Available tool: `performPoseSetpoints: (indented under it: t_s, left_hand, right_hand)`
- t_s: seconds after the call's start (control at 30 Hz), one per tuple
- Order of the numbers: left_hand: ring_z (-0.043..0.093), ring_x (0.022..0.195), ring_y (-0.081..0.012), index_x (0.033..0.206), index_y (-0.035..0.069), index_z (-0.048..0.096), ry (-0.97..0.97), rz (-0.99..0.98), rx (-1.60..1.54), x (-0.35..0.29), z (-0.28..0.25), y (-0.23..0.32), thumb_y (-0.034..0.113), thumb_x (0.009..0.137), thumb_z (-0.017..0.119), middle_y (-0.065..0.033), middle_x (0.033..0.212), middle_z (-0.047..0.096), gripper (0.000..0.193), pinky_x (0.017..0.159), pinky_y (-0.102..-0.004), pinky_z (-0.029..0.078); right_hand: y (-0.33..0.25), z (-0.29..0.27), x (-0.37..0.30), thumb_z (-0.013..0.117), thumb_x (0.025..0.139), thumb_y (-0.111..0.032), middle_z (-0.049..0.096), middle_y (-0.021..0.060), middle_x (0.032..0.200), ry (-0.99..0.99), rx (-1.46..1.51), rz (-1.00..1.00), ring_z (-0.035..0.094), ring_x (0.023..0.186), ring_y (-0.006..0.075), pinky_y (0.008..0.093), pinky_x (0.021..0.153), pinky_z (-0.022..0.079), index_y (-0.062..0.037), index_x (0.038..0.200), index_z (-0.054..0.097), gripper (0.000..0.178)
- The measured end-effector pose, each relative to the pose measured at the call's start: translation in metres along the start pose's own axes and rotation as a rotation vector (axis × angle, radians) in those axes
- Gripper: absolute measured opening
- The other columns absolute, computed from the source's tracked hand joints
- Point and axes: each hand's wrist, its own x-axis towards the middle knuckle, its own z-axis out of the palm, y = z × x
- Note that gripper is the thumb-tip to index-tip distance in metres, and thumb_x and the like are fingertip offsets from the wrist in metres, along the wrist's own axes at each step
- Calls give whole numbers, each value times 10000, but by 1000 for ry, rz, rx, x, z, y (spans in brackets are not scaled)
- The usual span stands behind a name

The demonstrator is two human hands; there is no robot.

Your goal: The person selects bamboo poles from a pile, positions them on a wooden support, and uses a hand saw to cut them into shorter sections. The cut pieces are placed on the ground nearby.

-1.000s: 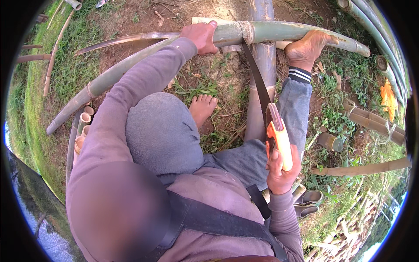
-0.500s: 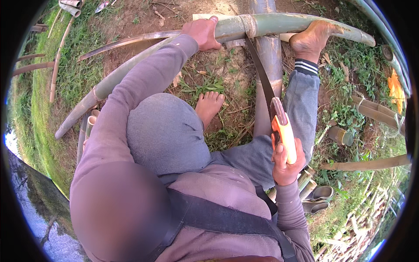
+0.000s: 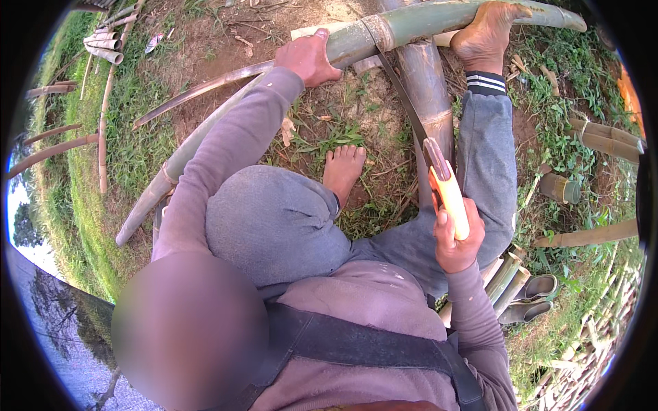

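A long green bamboo pole (image 3: 432, 22) lies crosswise at the far side, resting over a thicker bamboo log (image 3: 426, 79). My left hand (image 3: 306, 58) grips the pole left of a node ring, thumb pointing away. My right hand (image 3: 459, 236) is closed around the orange handle of a handsaw (image 3: 449, 198). The saw's dark blade slants away to the left, and its far part crosses the pole just left of the node. My bare right foot (image 3: 483, 40) presses on the pole, right of the log. My left foot (image 3: 344, 171) stands on the ground.
A split bamboo strip (image 3: 205, 91) lies beside the pole. Cut bamboo pieces (image 3: 504, 277) and a pair of dark shoes (image 3: 531, 301) sit by my right elbow. More bamboo (image 3: 606, 140) lies at the right, and hollow lengths (image 3: 104, 46) at the far left. Grass and bare soil surround me.
The saw has slid away from me; its blade now shows across the pole, where before it ended at the near edge. The view has shifted slightly. My left hand keeps its hold.
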Motion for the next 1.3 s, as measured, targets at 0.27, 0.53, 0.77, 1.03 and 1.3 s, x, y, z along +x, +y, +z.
performPoseSetpoints:
  t_s: [0.27, 0.53, 0.77, 1.03, 1.3]
  left_hand:
    - [726, 1137, -396, 1544, 67, 482, -9, 13, 15, 3, -9, 13, 521, 730, 834, -210, 1226, 744, 996, 1006, -483, 572]
    - [740, 1103, -386, 1500, 56, 519, 3, 12, -14, 1, -4, 4, 519, 714, 851, -204, 1183, 760, 971, 984, -482, 581]
    - [746, 1074, -396, 1461, 46, 539, 20, 20, -17, 4, -10, 13, 508, 712, 854, -226, 1141, 761, 935, 972, -487, 581]
    - [745, 1078, -397, 1450, 49, 547, -15, -6, -18, -2, -10, 6, 520, 710, 848, -229, 1146, 759, 928, 967, -494, 585]
    - [735, 1122, -385, 1495, 61, 523, 5, -6, 12, 6, -18, 17, 527, 706, 850, -214, 1231, 742, 973, 993, -479, 579]
  right_hand:
    - [3, 98, 189, 764, 972, -377, 692, 171, 735, 129, -5, -70, 697, 649, 287, 406, 630, 542, 9, 1008, 695, 394]
    - [34, 25, 6, 758, 962, -152, 656, 85, 702, 98, 73, -67, 656, 606, 156, 328, 594, 530, 15, 993, 678, 188]
    - [23, 105, 174, 812, 945, -241, 702, 144, 745, 133, 84, -27, 660, 618, 188, 369, 608, 536, -28, 971, 690, 247]
    - [14, 13, -3, 768, 933, -102, 634, 78, 670, 72, -43, -114, 640, 574, 169, 322, 567, 509, -2, 931, 651, 154]
    - [14, 103, 176, 797, 954, -313, 676, 185, 726, 132, 77, -21, 661, 602, 293, 400, 607, 528, -10, 937, 683, 324]
